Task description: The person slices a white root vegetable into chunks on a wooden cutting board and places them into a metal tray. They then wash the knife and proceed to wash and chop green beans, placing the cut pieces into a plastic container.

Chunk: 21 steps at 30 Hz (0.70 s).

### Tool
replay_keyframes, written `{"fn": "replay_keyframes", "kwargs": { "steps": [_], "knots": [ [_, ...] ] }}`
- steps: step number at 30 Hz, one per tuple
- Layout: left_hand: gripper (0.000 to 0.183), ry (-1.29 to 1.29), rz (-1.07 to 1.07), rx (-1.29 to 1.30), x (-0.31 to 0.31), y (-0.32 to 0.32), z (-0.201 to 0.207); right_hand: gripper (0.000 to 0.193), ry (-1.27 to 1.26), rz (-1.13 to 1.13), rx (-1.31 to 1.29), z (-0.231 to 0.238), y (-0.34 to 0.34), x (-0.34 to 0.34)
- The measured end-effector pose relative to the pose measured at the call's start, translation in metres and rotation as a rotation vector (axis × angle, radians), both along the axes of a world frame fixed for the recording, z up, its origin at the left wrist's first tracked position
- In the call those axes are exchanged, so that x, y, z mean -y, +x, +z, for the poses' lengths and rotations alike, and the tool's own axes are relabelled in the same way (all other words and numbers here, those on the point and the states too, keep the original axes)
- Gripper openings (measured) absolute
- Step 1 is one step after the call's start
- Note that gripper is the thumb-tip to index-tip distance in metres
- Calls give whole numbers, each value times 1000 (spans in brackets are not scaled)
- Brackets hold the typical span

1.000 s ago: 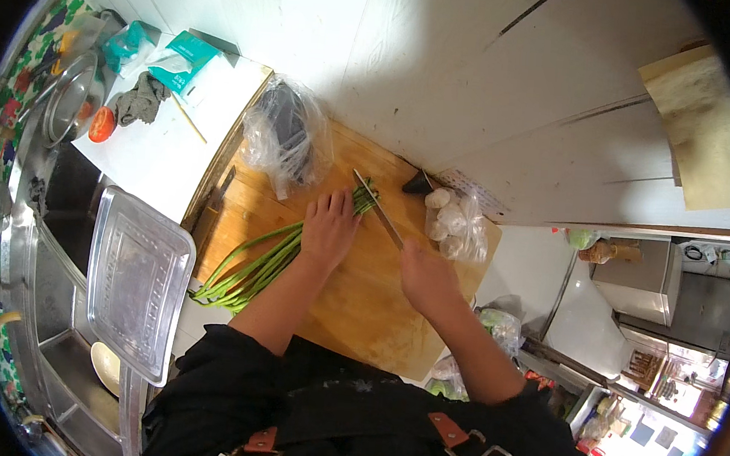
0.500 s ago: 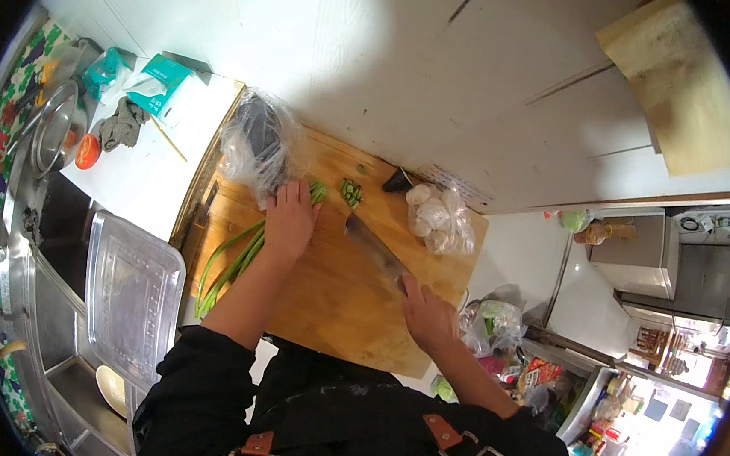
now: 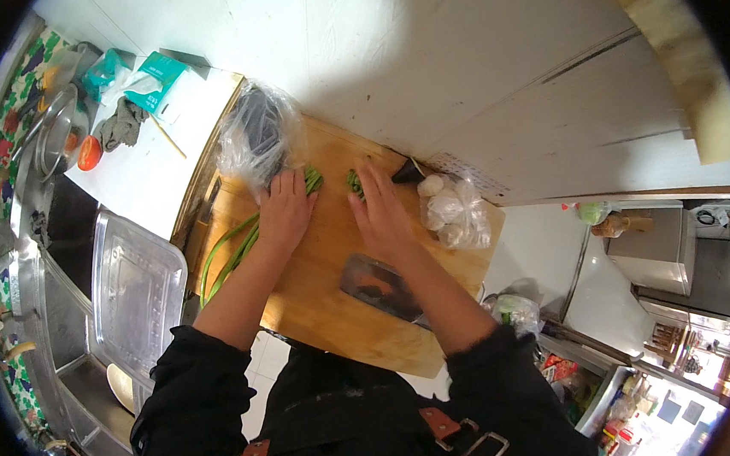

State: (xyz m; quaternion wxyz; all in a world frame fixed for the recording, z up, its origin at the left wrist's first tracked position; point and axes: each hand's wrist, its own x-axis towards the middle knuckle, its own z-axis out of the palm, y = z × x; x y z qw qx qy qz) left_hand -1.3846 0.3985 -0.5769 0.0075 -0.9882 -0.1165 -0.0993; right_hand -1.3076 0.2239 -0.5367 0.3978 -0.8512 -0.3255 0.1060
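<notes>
A bunch of long, thin green stalks [image 3: 232, 256] lies on the left of the wooden cutting board [image 3: 316, 310]. My left hand [image 3: 285, 213] is closed over it, and the cut ends [image 3: 312, 178] stick out past the fingers. My right hand [image 3: 383, 217] rests on the board with its fingers stretched forward, beside a small pile of cut green pieces [image 3: 354, 183] that it partly covers. Below my right forearm a broad-bladed kitchen knife [image 3: 374, 282] lies flat on the board, its handle hidden by the arm.
A clear plastic bag with dark contents [image 3: 261, 130] sits at the board's far left corner. At the far right are a bag of white bulbs [image 3: 456, 214] and a small black object [image 3: 407, 173]. A clear plastic lid [image 3: 138, 274] leans by the sink [image 3: 81, 399]. Behind stands the wall [image 3: 311, 35].
My right hand has let go of the knife, which now lies on the board nearer to me. That hand has moved forward and left to the cut pieces. My left hand stays on the stalks.
</notes>
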Motion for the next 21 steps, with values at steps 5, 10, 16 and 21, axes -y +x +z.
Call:
{"fn": "replay_keyframes", "kwargs": {
  "steps": [5,10,16,21],
  "knots": [
    [48,-23,-5,43,-15,-3,-1,52,-297,-203,224,-55,-4,-55],
    [46,-72,23,-20,-15,0,-1,55,-404,-14,276,-52,-90,-58],
    [44,-26,-50,73,-18,-1,-9,48,-345,282,274,-40,-252,-32],
    [44,31,-42,18,-18,-2,-7,46,-320,398,440,-53,-299,-3]
  ]
}}
